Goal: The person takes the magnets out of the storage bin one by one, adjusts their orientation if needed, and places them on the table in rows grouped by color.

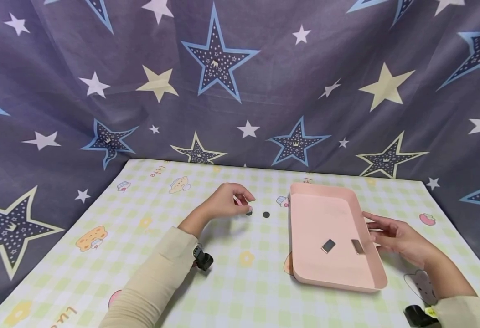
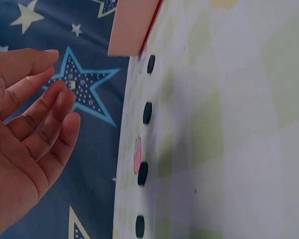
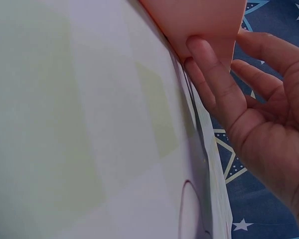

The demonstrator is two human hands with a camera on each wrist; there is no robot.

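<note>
My left hand (image 1: 232, 200) hovers over the table, fingers loosely curled, with nothing held in the left wrist view. Close to its fingertips lies a small black disc (image 1: 249, 213), partly hidden by the hand. Another black disc (image 1: 266, 214) is just to the right. Several such discs (image 2: 147, 113) line up on the cloth in the left wrist view. A pink tray (image 1: 322, 214) stands at right, holding a small dark rectangular piece (image 1: 328, 246) and a second, brownish one (image 1: 357, 246). My right hand (image 1: 404, 239) touches the tray's right side, fingertips against its outer wall and rim.
A green-and-white checked tablecloth (image 1: 231, 282) with printed cartoons covers the table. Behind it hangs a dark star-patterned curtain (image 1: 264, 100). A black wrist camera (image 1: 203, 258) sits on the left sleeve, another (image 1: 418, 315) by the right cuff.
</note>
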